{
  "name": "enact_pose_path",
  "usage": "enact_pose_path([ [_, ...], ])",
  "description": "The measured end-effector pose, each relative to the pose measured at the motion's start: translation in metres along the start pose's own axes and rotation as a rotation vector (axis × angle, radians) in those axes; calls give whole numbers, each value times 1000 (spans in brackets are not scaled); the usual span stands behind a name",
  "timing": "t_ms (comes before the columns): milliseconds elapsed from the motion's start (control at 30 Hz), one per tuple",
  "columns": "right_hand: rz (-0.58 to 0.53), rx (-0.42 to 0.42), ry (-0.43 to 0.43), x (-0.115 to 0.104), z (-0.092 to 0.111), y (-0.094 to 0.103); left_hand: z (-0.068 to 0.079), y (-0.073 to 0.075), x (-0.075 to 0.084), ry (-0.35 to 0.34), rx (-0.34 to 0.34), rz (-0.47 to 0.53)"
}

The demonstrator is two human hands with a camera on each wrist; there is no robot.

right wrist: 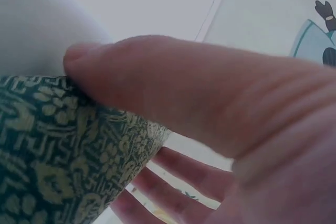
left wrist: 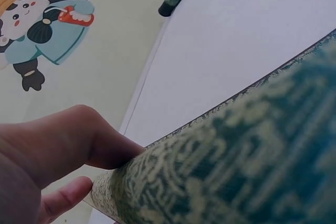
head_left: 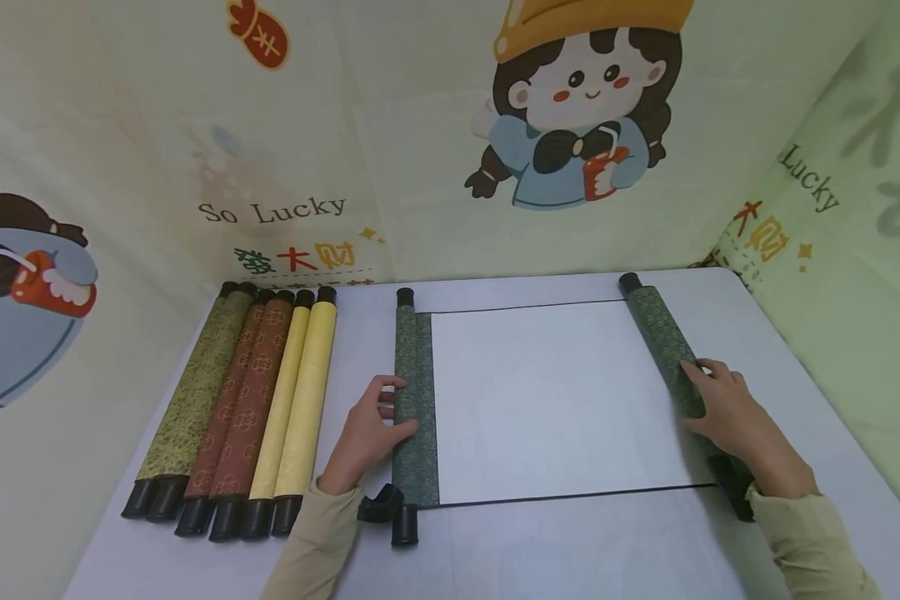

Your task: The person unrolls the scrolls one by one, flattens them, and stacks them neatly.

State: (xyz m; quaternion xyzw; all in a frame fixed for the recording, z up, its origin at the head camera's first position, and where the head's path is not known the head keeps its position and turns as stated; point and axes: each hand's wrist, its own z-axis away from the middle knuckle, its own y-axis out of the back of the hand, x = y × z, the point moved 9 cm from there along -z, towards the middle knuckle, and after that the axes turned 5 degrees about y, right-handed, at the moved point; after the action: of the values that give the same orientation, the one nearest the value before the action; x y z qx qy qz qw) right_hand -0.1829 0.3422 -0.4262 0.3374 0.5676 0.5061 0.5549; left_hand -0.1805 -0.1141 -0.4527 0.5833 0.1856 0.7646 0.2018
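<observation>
A hanging scroll with white paper (head_left: pixel 540 400) lies partly unrolled on the white table, its green patterned ends at left and right. My left hand (head_left: pixel 367 433) holds the left roller (head_left: pixel 406 350), thumb on the near side and fingers round its outer edge. On the right, my right hand (head_left: pixel 735 417) grips the thicker green roll (head_left: pixel 663 337), which slants with its near end toward me. In the left wrist view the patterned roll (left wrist: pixel 226 156) fills the foreground. The right wrist view has my thumb (right wrist: pixel 157 72) across the top of the roll (right wrist: pixel 68 150), fingers behind it.
Several rolled scrolls lie side by side at the left: olive (head_left: pixel 195 392), brownish red (head_left: pixel 251 392) and pale yellow (head_left: pixel 307 392), all with black end caps. A black band (head_left: pixel 378 505) sits by the left roller's near end. Printed cloth (head_left: pixel 420 167) stands behind the table.
</observation>
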Motion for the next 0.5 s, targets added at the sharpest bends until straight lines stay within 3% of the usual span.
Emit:
enact_pose_path([
  [233, 34, 4, -23, 3, 1, 0, 1, 1, 0, 6, 2, 16],
  [500, 22, 20, -42, 21, 2, 1, 1, 1, -2, 18, 6, 36],
])
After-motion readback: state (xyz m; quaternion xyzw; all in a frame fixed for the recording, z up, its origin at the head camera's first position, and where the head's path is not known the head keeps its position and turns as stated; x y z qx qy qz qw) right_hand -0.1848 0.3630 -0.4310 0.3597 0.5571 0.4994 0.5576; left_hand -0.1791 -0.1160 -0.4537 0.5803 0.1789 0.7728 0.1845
